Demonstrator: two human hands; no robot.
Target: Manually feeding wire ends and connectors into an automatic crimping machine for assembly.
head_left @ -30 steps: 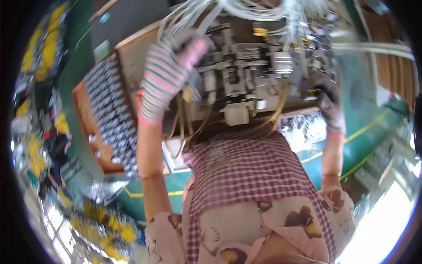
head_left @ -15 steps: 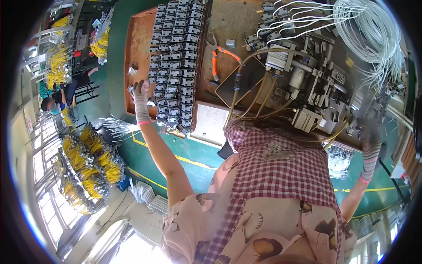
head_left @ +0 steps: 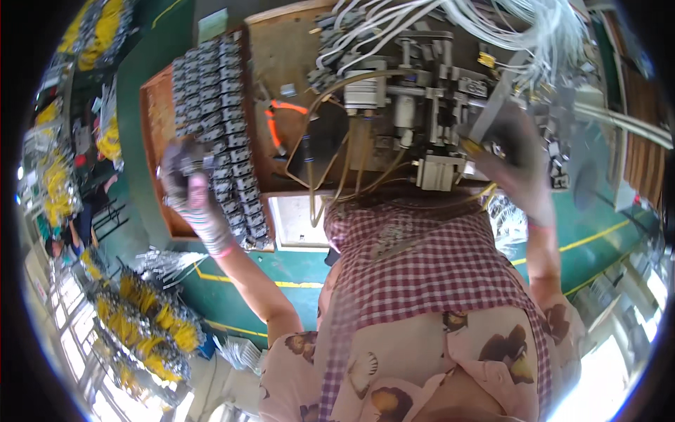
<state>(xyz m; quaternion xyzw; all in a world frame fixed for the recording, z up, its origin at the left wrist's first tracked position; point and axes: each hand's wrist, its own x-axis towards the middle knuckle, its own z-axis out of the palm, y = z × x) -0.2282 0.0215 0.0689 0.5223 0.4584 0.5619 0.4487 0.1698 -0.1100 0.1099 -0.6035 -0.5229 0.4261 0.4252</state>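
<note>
My left hand point(head_left: 184, 176), in a dark-palmed glove with a striped cuff, is over the left edge of rows of small metal-and-black blocks point(head_left: 223, 112) in a shallow wooden tray point(head_left: 157, 105). Its fingers are closed around one small block point(head_left: 200, 156), partly hidden by the glove. My right hand point(head_left: 517, 144), gloved and smeared by motion, is at the right side of a metal clamping fixture point(head_left: 436, 105). A yellowish bit shows by its fingertips, and a pale flat strip point(head_left: 500, 98) slants beside it; whether the hand holds either I cannot tell.
Orange-handled pliers point(head_left: 274, 123) lie between the tray and the fixture. Brown air hoses point(head_left: 309, 162) loop along the bench's near edge. White cables point(head_left: 485, 35) bundle at the back right, with connectors point(head_left: 337, 42) on their ends. Bundles with yellow wires point(head_left: 144, 309) stand at left.
The view has shifted, so the bench appears further left. My right hand has come inward from the far right to the fixture. My left hand has closed around a block at the tray.
</note>
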